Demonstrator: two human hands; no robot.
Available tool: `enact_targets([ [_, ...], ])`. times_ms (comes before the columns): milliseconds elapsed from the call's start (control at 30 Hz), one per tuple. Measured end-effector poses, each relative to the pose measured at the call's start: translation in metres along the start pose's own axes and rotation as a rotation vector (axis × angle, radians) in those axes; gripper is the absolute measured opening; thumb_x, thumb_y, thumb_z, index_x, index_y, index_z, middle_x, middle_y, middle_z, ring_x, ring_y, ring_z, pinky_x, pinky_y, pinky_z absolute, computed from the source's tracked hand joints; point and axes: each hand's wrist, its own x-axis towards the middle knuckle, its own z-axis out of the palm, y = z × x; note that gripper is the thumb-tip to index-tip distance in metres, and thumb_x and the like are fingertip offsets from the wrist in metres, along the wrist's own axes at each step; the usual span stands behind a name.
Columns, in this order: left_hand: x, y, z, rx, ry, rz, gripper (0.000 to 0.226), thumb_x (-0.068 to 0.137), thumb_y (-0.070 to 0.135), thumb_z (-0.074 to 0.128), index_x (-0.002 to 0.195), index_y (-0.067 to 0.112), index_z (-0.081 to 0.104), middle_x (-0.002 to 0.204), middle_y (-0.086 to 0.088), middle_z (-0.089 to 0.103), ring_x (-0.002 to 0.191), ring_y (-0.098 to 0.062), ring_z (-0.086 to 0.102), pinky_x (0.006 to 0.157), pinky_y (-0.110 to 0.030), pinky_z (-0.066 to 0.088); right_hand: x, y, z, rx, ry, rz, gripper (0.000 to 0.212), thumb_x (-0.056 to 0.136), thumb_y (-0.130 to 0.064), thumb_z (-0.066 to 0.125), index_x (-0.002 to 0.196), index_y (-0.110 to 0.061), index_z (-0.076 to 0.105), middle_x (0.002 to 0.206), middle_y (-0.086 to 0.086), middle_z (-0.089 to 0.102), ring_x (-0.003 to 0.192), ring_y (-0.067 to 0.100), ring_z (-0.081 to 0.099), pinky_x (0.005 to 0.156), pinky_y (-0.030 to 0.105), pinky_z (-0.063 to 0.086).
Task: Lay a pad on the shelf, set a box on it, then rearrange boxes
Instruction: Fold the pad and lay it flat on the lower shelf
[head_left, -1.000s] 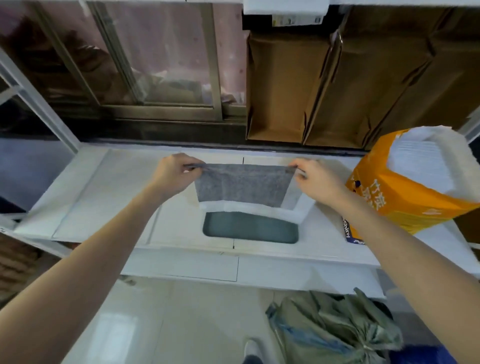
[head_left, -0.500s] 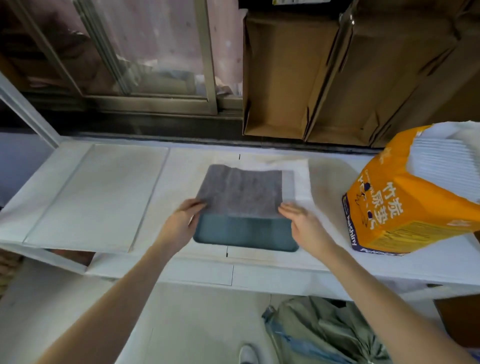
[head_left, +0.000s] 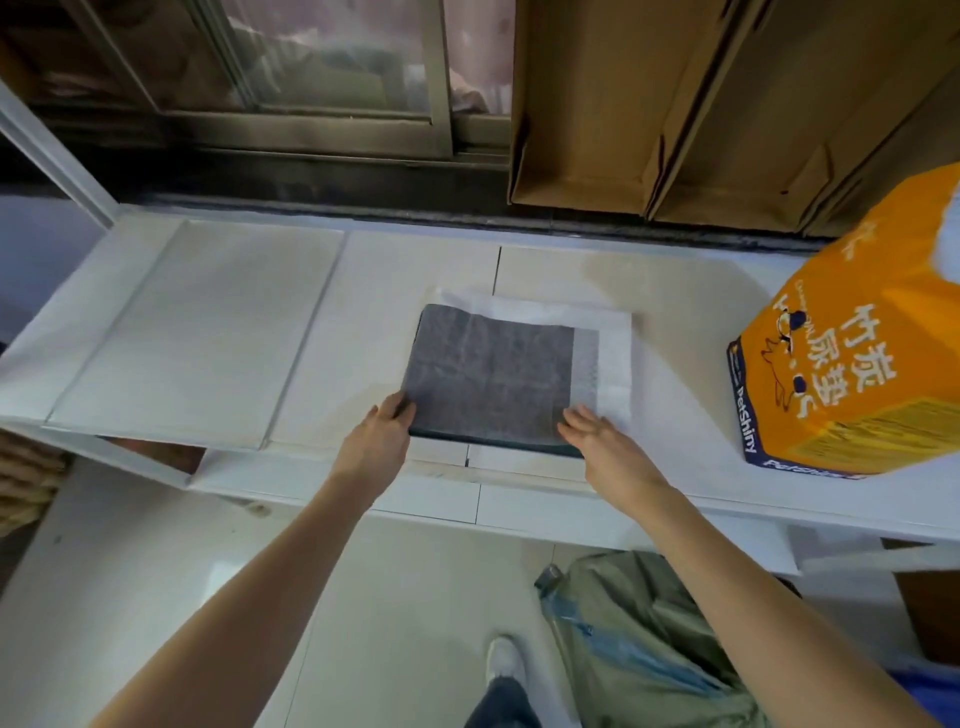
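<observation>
A folded pad (head_left: 493, 379), grey in the middle with a white border, lies on the white shelf (head_left: 363, 291). Its near edge is still a little raised, and a teal underside shows beneath it. My left hand (head_left: 382, 434) pinches the pad's near left corner. My right hand (head_left: 600, 441) holds the near right corner with its fingers stretched over the top. Flattened brown cardboard boxes (head_left: 623, 104) lean upright behind the shelf at the right.
An orange bag of pads (head_left: 857, 374) stands open on the shelf's right end. A white sheet (head_left: 197, 332) lies flat on the left part of the shelf. A window frame (head_left: 311, 124) runs behind it. On the floor sits a green sack (head_left: 649, 649) beside my shoe (head_left: 501, 660).
My hands went from the pad's far corners to its near edge and drew it down toward me. The pad now lies flatter, with less teal underside showing.
</observation>
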Motion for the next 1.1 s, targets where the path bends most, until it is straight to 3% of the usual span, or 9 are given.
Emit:
enact_targets([
  [167,0.003,0.011,0.003,0.022,0.112,-0.067,0.042,0.094,0.024,0.037,0.13,0.005,0.048,0.147,-0.009,0.034,0.13,-0.03,0.037,0.109,-0.048,0.029,-0.002,-0.002,0.003,0.07,-0.05,0.058,0.048,0.1,-0.013,0.028,0.147,-0.008,0.023,0.158,0.005,0.014,0.146,0.017,0.008,0.116,0.025,0.004],
  [300,0.018,0.022,0.007,0.068,0.124,0.1,0.053,0.095,0.032,0.027,0.145,0.015,0.028,0.156,-0.006,0.019,0.145,-0.025,0.012,0.117,-0.045,0.01,0.006,-0.005,-0.003,0.099,0.018,0.083,0.046,0.1,-0.028,0.026,0.144,-0.018,0.034,0.156,0.002,0.022,0.144,0.02,0.013,0.117,0.035,0.015],
  [400,0.027,0.03,0.011,0.102,0.048,0.152,0.052,0.097,0.032,0.023,0.147,0.018,0.022,0.158,-0.002,0.016,0.146,-0.022,0.011,0.12,-0.041,0.011,0.015,-0.005,0.0,0.066,0.032,0.105,0.048,0.101,-0.03,0.023,0.148,-0.02,0.023,0.159,0.003,0.007,0.147,0.022,0.003,0.119,0.044,0.01],
  [533,0.032,0.034,0.01,0.107,-0.067,0.077,0.051,0.099,0.034,0.024,0.148,0.02,0.021,0.158,0.001,0.017,0.144,-0.019,0.016,0.119,-0.039,0.013,0.019,0.0,0.0,0.02,-0.103,0.132,0.05,0.101,-0.027,0.024,0.149,-0.017,0.017,0.159,0.004,0.007,0.147,0.019,0.005,0.118,0.045,0.012],
  [633,0.029,0.036,-0.005,0.104,-0.096,0.083,0.052,0.099,0.035,0.025,0.148,0.021,0.018,0.159,0.001,0.011,0.146,-0.02,0.012,0.118,-0.041,0.009,0.016,-0.002,-0.013,0.042,-0.1,0.15,0.052,0.1,-0.029,0.026,0.149,-0.019,0.013,0.16,0.004,-0.001,0.147,0.02,0.0,0.119,0.047,0.008],
  [833,0.005,0.037,-0.058,0.153,0.054,0.184,0.064,0.095,0.043,0.036,0.15,0.024,0.008,0.16,0.001,0.002,0.147,-0.02,0.003,0.119,-0.042,0.004,0.0,-0.023,-0.061,0.001,0.042,0.133,0.061,0.097,-0.039,0.035,0.15,-0.024,0.006,0.16,0.001,-0.007,0.147,0.019,-0.002,0.118,0.047,0.006],
  [1100,-0.056,0.063,-0.157,0.199,0.222,0.258,0.065,0.095,0.049,0.033,0.149,0.028,0.004,0.16,0.001,-0.002,0.147,-0.023,-0.002,0.118,-0.044,0.0,-0.056,-0.091,-0.146,-0.071,0.223,0.092,0.063,0.096,-0.042,0.039,0.149,-0.025,0.011,0.16,0.0,-0.004,0.147,0.02,0.0,0.118,0.048,0.008],
])
